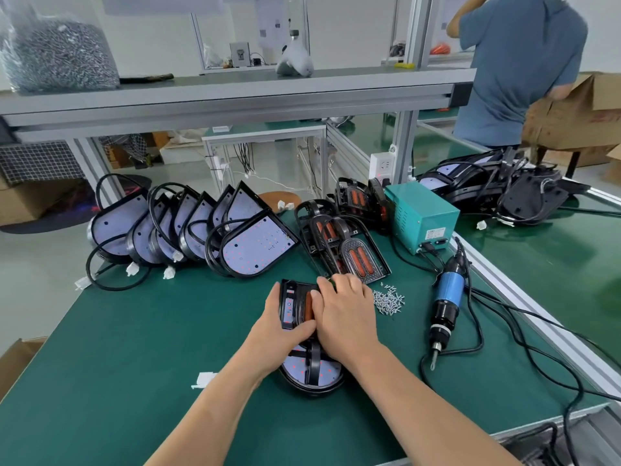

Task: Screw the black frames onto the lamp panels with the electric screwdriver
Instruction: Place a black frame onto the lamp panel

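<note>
A lamp panel lies on the green table in front of me, with a black frame on top of it. My left hand holds the frame's left side, its thumb across the frame. Over the frame's right part my right hand lies flat, fingers pressing down. The electric screwdriver, blue and black, lies unheld to the right, tip toward me. Between it and my hands sits a small pile of screws.
Several lamp panels with black cables lean in a row at the back left. Black frames are stacked behind my hands. A teal power box and cables lie right. A person stands at the far right.
</note>
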